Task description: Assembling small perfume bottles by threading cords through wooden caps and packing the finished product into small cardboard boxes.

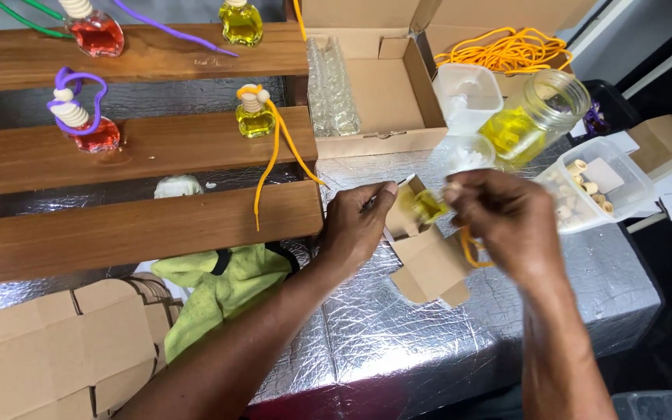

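Small yellow bottle sits half inside the little cardboard box above the foil-covered table's middle. Your left hand pinches the box flap, steadying it; your right hand's fingers close on the bottle's top, its orange cord dangling clear.

Stepped shelves on the left with bottles on them, open box behind the hands, jar right of the box, tub right of the jar, small carton between both hands, cloth before the shelves
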